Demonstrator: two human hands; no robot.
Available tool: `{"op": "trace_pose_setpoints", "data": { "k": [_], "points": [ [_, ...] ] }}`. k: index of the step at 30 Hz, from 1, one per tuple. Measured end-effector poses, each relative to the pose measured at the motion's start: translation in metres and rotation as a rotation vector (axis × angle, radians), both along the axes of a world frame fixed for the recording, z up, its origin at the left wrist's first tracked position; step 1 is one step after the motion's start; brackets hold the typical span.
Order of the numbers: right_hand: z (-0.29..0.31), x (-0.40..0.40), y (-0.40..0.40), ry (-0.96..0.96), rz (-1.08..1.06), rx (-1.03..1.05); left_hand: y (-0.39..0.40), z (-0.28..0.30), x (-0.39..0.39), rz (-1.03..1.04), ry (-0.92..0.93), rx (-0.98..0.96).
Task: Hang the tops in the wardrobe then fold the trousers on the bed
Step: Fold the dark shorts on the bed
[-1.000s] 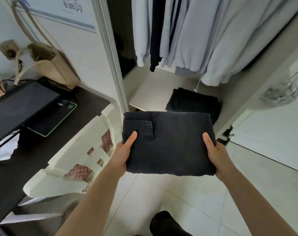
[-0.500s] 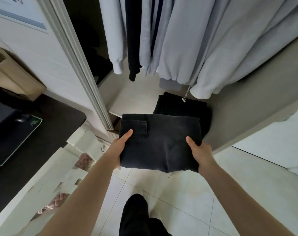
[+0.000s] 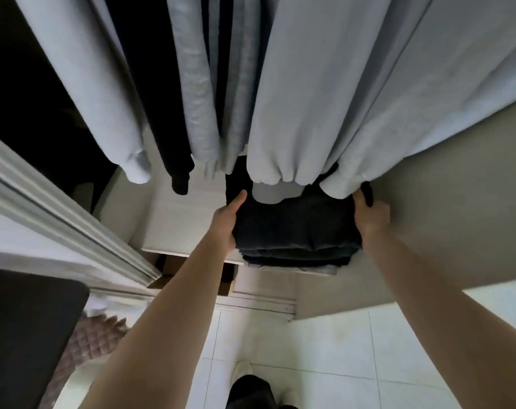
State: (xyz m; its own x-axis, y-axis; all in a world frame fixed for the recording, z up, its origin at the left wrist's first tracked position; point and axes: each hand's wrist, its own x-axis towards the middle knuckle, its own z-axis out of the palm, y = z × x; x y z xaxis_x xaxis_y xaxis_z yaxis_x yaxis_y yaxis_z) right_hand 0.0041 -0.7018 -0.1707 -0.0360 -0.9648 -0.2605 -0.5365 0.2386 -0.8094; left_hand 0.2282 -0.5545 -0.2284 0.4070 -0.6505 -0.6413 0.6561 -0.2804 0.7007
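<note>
Two hands grip folded dark trousers (image 3: 298, 228) at side edges, left hand (image 3: 226, 222), right hand (image 3: 370, 216), on wardrobe shelf (image 3: 174, 222) beneath hanging tops (image 3: 324, 98); soft, floppy stack, likely needs support underneath

A dark tabletop (image 3: 29, 329) is seen lower left of the hands; a pink quilted cushion (image 3: 85, 340) is seen beside it; white floor tiles (image 3: 324, 349) are laid below.

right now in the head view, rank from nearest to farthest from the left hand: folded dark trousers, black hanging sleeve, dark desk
1. folded dark trousers: held by the left hand.
2. black hanging sleeve: up-left of it.
3. dark desk: far lower left.
</note>
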Motion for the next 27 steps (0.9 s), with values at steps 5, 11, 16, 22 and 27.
{"op": "trace_pose_setpoints", "data": {
  "k": [5, 11, 16, 22, 27],
  "points": [
    [-0.050, 0.002, -0.029, 0.434, 0.167, -0.011, -0.031, -0.055, 0.013, -0.192, -0.207, 0.232],
    [-0.066, 0.007, -0.035, 0.603, 0.240, 0.125, -0.019, -0.067, 0.009, -0.140, -0.045, 0.159],
    [-0.061, 0.001, -0.008, 0.512, 0.099, -0.086, -0.003, -0.063, 0.005, -0.156, 0.071, 0.003],
    [-0.071, -0.009, 0.004, 0.681, 0.226, -0.076, 0.003, -0.071, -0.007, -0.227, -0.106, 0.225],
    [-0.069, -0.010, 0.009, 0.770, 0.338, 0.022, 0.008, -0.064, -0.015, -0.241, -0.329, 0.379]
  ]
}}
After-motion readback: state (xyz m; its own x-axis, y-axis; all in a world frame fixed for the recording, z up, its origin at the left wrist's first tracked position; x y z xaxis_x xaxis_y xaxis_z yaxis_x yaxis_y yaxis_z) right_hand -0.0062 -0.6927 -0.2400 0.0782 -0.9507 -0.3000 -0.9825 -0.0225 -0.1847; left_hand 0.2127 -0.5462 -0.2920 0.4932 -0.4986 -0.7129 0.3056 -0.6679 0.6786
